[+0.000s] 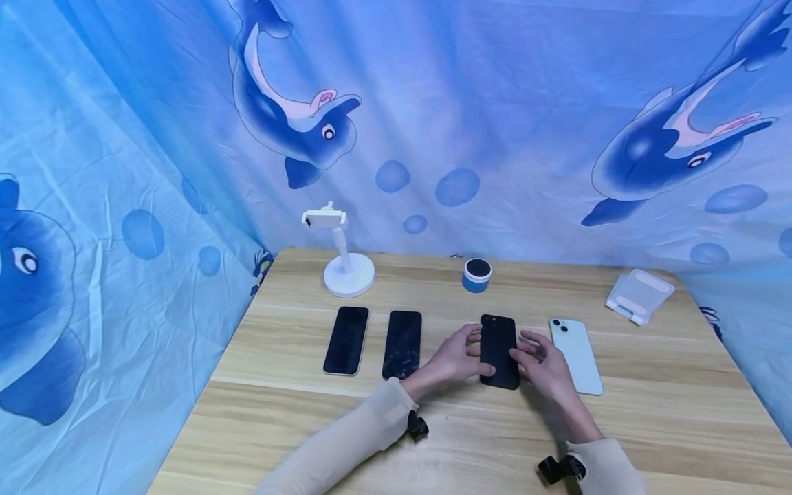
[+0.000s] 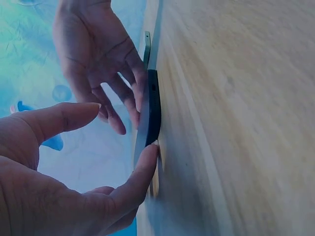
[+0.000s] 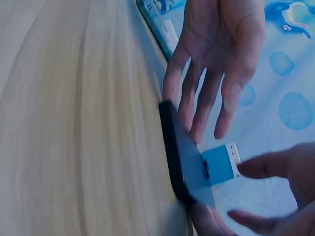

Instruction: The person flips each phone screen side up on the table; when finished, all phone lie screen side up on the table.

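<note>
A black phone (image 1: 498,352), camera side up, lies flat on the wooden table between the two hands. At its left edge is my left hand (image 1: 458,354), its thumb spread above the back. In the left wrist view, a fingertip of the left hand (image 2: 83,182) touches the phone's side (image 2: 154,105), while the thumb stays apart. My right hand (image 1: 546,364) is at the right edge. The right wrist view shows a finger of the right hand (image 3: 275,196) against the edge of the phone (image 3: 174,152), with its thumb raised off the back. Neither hand pinches it.
Two phones with dark screens, one (image 1: 346,341) farther left than the other (image 1: 402,344), lie left of the hands. A pale phone (image 1: 577,356) lies to the right. Behind are a white phone stand (image 1: 349,274), a blue speaker-like cylinder (image 1: 476,276) and a folding stand (image 1: 640,295).
</note>
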The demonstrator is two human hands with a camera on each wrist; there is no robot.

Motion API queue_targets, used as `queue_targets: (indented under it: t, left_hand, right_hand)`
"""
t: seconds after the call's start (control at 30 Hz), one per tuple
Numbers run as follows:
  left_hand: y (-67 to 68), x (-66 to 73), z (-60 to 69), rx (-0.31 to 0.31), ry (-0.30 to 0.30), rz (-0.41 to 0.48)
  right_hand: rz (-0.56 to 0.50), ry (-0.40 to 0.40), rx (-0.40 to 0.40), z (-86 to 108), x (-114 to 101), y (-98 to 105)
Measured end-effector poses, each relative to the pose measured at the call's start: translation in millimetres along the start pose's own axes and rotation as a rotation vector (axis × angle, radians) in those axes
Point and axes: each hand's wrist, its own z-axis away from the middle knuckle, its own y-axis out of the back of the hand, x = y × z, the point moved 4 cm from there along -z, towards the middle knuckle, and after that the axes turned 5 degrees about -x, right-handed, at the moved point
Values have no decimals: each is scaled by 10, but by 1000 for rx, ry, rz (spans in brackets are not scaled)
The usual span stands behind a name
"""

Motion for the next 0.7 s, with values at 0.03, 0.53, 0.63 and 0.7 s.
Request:
queue_targets:
  t: [0.03, 0.53, 0.63, 0.7]
  left_hand:
    - [-2, 6, -2, 3, 0, 1]
    - [-21, 51, -5, 6, 15, -21]
    - [-27, 56, 0, 3, 20, -40]
    - [-29, 67, 6, -2, 19, -48]
  right_hand:
    - [-19, -9, 13, 5, -6, -6]
    - [-115, -112, 78, -1, -52, -52]
    - [-110, -118, 88, -17, -55, -49]
    - [-109, -119, 89, -29, -64, -50]
